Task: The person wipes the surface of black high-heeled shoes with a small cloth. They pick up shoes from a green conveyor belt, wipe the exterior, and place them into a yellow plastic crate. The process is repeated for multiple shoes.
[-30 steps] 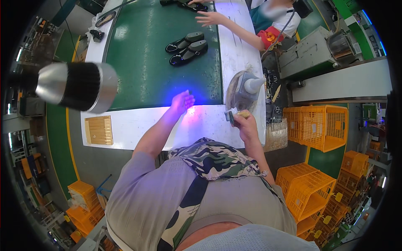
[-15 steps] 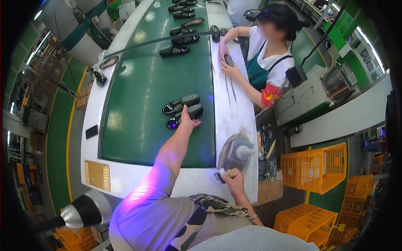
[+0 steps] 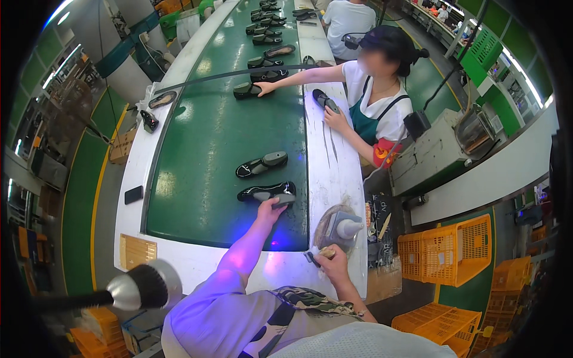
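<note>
Stretched forward over the green belt, my left hand [image 3: 270, 209] grips the heel end of a black shoe [image 3: 262, 190] with a grey shoe last inside. Just beyond it lies a second black shoe [image 3: 256, 167], also on a grey last. My right hand [image 3: 335, 262] is closed round the wooden handle of a small brush [image 3: 325, 253], its bristles whitish and dark, low over the white table edge. Close to the brush stands a grey bottle [image 3: 346, 228] with a pale nozzle, in a stained patch on the table.
Across the right side, a co-worker [image 3: 382, 89] touches one shoe on the belt [image 3: 203, 137] and holds another shoe [image 3: 325, 100]. More shoes line the far belt. A phone [image 3: 133, 194] and wooden board [image 3: 138, 252] lie left; a lamp [image 3: 146, 286] juts in nearby. Orange crates [image 3: 444, 250] stand right.
My left hand has closed on the nearer shoe, which has come toward me, apart from the other. The co-worker has reached onto the belt. My right hand stays nearly in place.
</note>
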### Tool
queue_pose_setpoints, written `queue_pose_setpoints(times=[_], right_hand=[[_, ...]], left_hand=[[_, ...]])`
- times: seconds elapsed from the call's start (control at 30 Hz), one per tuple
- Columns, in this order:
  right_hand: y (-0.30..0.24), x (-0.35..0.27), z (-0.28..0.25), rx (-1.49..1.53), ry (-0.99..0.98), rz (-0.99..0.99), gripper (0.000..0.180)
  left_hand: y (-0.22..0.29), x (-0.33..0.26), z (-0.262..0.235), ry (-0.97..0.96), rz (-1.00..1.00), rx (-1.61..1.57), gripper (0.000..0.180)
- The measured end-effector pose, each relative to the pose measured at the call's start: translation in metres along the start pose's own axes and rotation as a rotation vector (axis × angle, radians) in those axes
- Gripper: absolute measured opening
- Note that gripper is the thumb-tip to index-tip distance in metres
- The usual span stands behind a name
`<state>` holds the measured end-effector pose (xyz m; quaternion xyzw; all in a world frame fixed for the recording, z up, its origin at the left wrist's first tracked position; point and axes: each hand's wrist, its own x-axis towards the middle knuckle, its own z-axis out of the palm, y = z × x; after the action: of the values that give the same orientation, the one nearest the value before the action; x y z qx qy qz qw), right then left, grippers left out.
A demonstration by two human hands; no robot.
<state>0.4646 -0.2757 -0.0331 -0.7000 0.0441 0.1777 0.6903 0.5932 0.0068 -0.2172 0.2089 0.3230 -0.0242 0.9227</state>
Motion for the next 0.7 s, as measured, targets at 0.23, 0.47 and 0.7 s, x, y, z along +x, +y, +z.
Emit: queue_pose_setpoints(times=[0.23,0.47,0.7], right_hand=[[-0.01,-0.02,-0.011,0.019,-0.02,-0.082,0.019],[-0.043,-0.03,-0.008,0.31,-0.072,-0.031,0.018],[-0.063,-0.005,0.018,0.355,0.041,0.038,0.023]], left_hand=[[0.06,-0.135,0.0,-0.487,-0.001,0.275,0.056],[0.096,-0.281,0.064,-0.643,0.442,0.339,0.074],[0.045,-0.299,0.018,-0.446,1.01,0.698,0.082]])
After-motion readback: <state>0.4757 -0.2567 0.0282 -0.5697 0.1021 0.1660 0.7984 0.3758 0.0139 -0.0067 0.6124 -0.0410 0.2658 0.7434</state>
